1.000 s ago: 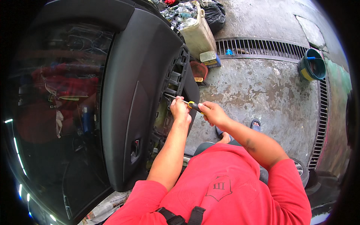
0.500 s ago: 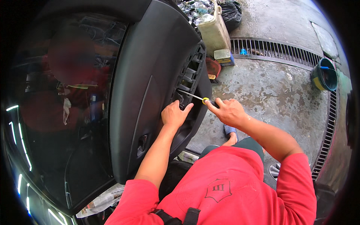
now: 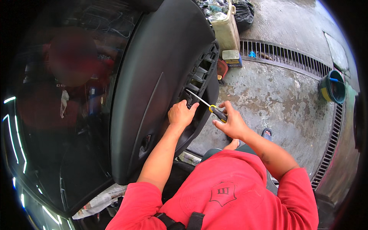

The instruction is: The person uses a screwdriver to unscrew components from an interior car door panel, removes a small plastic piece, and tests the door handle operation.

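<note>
A black car door panel (image 3: 143, 86) stands upright on my left, with an exposed ribbed plastic frame (image 3: 201, 69) along its inner edge. My left hand (image 3: 181, 114) grips the panel just below this frame, thumb raised and fingertips partly hidden at the edge. In my right hand (image 3: 234, 124) is a screwdriver (image 3: 217, 112) with a black and yellow handle, held loosely with the fingers partly spread around it. Its metal shaft slants up to the left, and the tip meets the frame a little above my left hand.
Beyond the panel stand a full beige bin (image 3: 225, 32), a black bag (image 3: 243, 15) and a small box (image 3: 232, 58). A floor drain grate (image 3: 283, 55) runs along the wet concrete toward a green bucket (image 3: 332, 87). Newspaper (image 3: 100, 200) lies beneath the door.
My right hand has loosened around the screwdriver handle, moving slightly down and back, so more handle shows. My left hand stays at the panel. A foot now shows farther right.
</note>
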`<state>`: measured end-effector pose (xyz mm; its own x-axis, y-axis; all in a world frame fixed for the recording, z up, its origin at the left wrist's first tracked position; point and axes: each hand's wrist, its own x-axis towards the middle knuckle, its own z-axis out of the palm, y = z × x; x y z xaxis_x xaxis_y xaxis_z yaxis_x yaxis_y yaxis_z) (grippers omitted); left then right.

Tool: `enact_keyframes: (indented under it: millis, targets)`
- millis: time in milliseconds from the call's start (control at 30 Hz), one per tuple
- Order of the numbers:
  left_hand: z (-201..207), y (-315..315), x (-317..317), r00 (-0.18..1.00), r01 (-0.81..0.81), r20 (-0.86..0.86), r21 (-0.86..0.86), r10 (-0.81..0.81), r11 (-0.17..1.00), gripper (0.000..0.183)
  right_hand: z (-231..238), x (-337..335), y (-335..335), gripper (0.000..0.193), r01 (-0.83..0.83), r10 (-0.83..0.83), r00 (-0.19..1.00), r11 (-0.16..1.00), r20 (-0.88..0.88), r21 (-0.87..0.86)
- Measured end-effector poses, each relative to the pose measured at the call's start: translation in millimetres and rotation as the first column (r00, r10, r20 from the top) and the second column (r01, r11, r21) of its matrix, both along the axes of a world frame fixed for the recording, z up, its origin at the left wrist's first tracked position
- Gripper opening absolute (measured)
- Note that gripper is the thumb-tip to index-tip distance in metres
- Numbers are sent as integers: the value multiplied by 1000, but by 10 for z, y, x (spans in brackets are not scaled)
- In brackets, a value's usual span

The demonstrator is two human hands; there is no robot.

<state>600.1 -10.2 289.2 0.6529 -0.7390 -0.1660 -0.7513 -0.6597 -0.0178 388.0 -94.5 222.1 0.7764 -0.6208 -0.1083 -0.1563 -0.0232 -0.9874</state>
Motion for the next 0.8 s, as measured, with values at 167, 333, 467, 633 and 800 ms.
enact_keyframes:
  millis: [167,333,467,633,800]
  targets:
    - [-32,27,43,998,-44,-40,-32,43,999,58,-18,-30,-64,46,-75,-48,989,654,-141,-753]
    - [-165,61,7,996,-86,-30,-125,83,988,55,-86,54,-19,38,39,-26,999,840,31,-541]
    - [-146,103,19,994,-93,-65,-164,83,982,53,-140,80,-177,34,-110,-61,988,375,143,920]
    - [-140,104,18,996,-88,-43,-204,81,975,53,-230,89,-47,32,104,-104,994,957,-15,270]
    - [-173,205,21,992,-121,-67,-272,107,955,52,138,54,-81,33,62,-142,990,555,-21,-830]
